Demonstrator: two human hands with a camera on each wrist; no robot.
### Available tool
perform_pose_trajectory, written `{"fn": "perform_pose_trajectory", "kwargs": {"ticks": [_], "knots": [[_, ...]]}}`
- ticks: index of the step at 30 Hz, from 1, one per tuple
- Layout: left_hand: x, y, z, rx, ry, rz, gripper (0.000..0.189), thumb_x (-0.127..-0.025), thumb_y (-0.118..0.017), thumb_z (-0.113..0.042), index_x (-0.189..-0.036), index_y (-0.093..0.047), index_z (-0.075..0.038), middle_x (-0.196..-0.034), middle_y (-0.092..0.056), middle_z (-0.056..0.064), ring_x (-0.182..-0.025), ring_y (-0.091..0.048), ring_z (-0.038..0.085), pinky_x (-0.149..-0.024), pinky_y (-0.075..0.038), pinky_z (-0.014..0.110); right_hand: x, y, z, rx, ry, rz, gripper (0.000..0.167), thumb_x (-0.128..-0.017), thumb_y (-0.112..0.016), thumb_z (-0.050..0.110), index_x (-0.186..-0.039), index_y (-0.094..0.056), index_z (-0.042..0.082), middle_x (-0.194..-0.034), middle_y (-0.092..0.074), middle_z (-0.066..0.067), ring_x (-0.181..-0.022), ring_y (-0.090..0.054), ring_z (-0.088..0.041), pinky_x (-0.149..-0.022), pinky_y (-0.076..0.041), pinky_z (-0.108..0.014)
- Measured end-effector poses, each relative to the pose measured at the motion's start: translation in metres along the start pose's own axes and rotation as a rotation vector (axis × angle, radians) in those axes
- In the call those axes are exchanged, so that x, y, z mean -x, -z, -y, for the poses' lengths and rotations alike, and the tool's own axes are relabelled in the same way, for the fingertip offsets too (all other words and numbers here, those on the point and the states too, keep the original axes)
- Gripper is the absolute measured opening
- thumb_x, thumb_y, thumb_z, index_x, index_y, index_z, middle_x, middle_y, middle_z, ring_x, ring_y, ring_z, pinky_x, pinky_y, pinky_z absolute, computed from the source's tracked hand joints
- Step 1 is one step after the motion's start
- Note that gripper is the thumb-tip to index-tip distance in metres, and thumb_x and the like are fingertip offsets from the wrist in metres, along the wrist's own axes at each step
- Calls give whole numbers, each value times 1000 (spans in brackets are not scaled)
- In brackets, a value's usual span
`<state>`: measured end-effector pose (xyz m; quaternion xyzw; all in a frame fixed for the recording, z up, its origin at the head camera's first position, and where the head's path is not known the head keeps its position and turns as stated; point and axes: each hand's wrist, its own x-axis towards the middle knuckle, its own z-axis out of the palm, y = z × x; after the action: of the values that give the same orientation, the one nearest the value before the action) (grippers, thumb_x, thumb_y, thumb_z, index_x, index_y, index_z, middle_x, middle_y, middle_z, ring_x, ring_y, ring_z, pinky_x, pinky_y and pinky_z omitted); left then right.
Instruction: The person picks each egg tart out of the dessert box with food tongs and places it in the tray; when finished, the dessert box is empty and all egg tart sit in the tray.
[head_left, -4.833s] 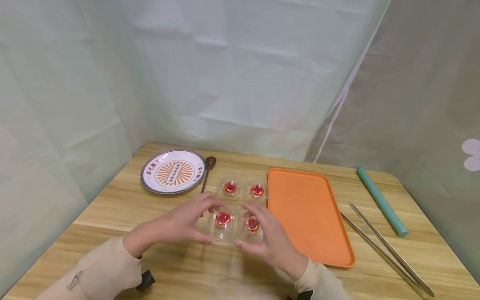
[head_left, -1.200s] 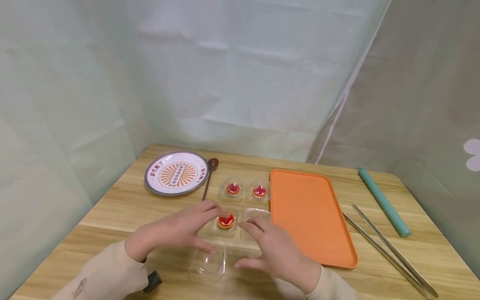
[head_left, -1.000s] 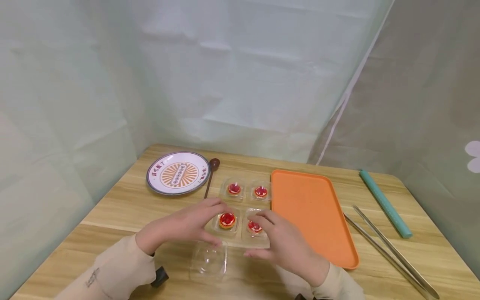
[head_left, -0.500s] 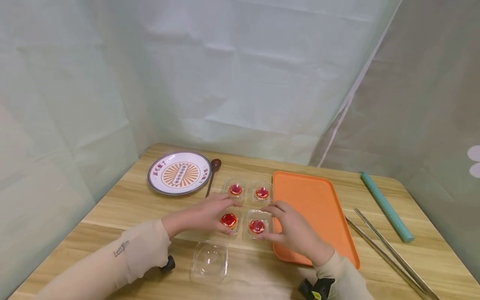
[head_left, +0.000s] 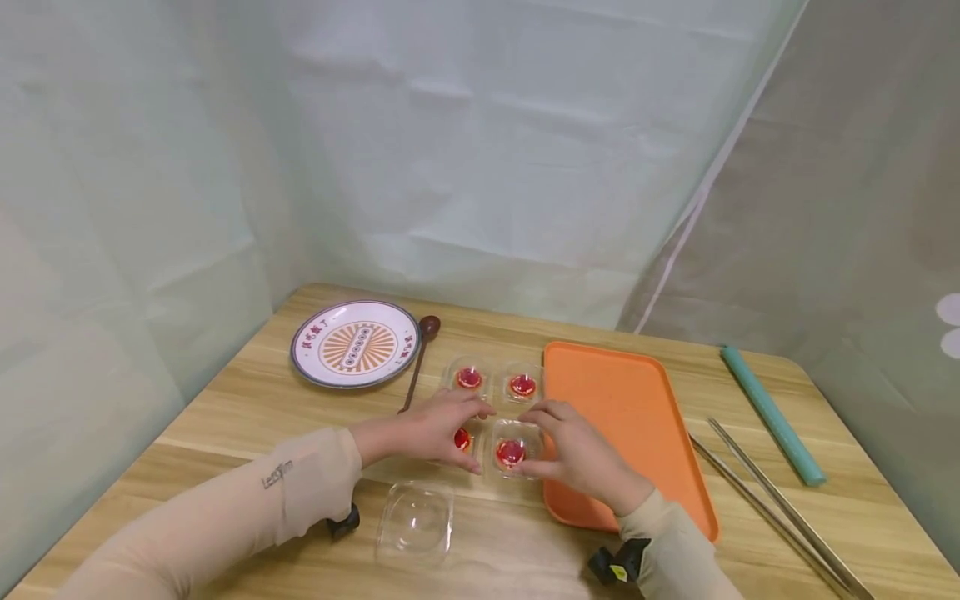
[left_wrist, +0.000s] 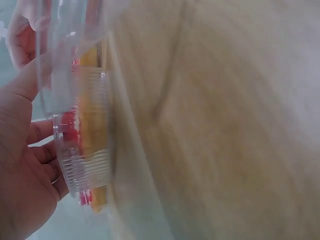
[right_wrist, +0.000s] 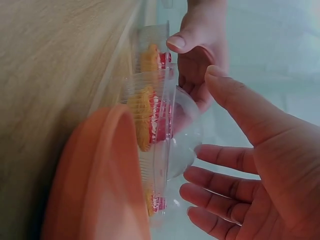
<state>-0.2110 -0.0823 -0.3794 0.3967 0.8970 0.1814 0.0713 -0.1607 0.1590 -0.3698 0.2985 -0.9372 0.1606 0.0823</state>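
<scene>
My left hand [head_left: 438, 427] hovers over the front-left tart [head_left: 462, 440], hiding much of it; its thumb and fingers are spread. To the right, my right hand [head_left: 585, 458] spreads thumb and fingers beside the front-right tart [head_left: 511, 452]. That tart sits in a ribbed clear plastic box [right_wrist: 145, 115] with a domed lid [right_wrist: 182, 142] above it. Neither hand clearly grips anything; whether fingertips touch the plastic, I cannot tell. Two more red-topped tarts, one of them the back-right tart [head_left: 522, 385], stand behind. A loose clear lid [head_left: 415, 521] lies on the table in front.
An orange tray [head_left: 630, 417] lies close to the boxes on the right. Beyond it are long metal tongs [head_left: 780, 500] and a teal rod [head_left: 772, 417]. A patterned plate [head_left: 356, 343] and a dark long-handled spoon [head_left: 420, 358] lie at the back left.
A clear lid now lies at the front of the table, where none showed 4.8 seconds ago. Lately the left hand moved right over the front-left tart; the right hand shifted slightly right.
</scene>
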Motion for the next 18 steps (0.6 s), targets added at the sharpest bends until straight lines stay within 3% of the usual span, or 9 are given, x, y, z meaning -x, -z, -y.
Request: {"fn": "perform_pose_trajectory", "kwargs": {"ticks": [5, 11, 18], "knots": [[-3, -4, 0, 24, 19, 1, 80, -70, -81, -49, -133, -53, -9, -128, -60, 6, -126, -49, 27, -109, -37, 45, -1, -2, 0, -4, 0, 13, 67, -73, -78, 50, -122, -62, 7, -124, -61, -8, -116, -57, -26, -99, -49, -43], [-6, -7, -1, 41, 43, 20, 80, -68, -80, -52, -132, -54, -11, -126, -60, 4, -123, -51, 23, -109, -36, 44, -3, -7, 0, 48, 60, -6, 70, -73, -77, 53, -123, -62, 8, -123, -61, -7, -115, -57, -24, -100, -48, -41], [-8, -11, -1, 45, 58, 17, 81, -68, -81, -52, -131, -54, -9, -133, -57, 8, -134, -43, 29, -116, -28, 49, -4, -13, 1, 73, 80, -14, 70, -72, -76, 55, -124, -63, 10, -124, -62, -6, -115, -56, -25, -100, -47, -43]]}}
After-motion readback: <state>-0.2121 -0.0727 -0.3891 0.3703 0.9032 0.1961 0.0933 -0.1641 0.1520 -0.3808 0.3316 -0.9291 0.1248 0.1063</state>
